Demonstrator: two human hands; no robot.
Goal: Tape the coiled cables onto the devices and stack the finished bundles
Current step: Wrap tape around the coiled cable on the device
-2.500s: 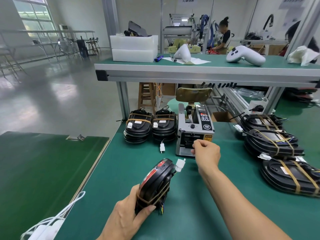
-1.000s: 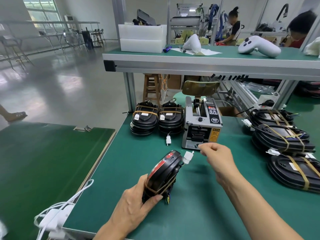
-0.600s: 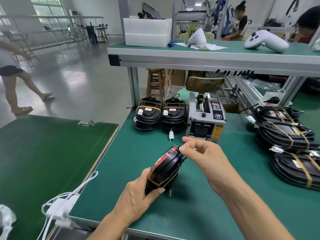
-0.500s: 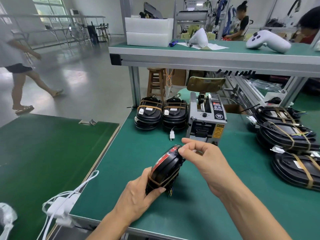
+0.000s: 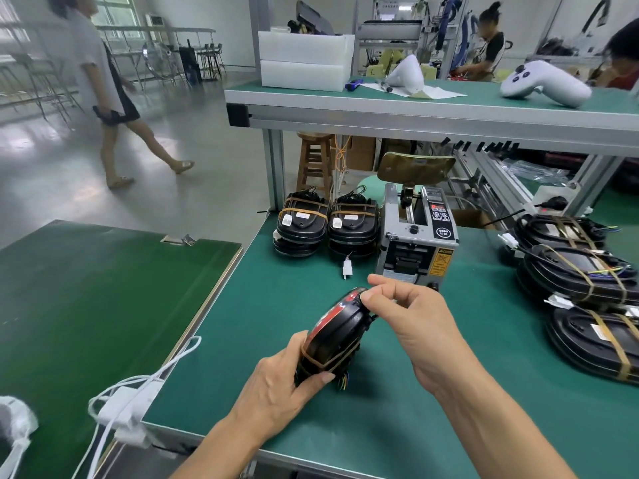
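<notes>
Two hands (image 5: pixel 276 385) (image 5: pixel 411 316) hold black device (image 5: pixel 337 331) w/ brown tape, tilted.

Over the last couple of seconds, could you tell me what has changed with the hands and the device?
The right hand came back from the tape dispenser to the top of the black device, where its thumb and fingers now pinch at the upper edge. The device's white connector, visible earlier, is now hidden behind that hand. The left hand still holds the device on edge on the green table. The stacked bundles have not moved.
</notes>
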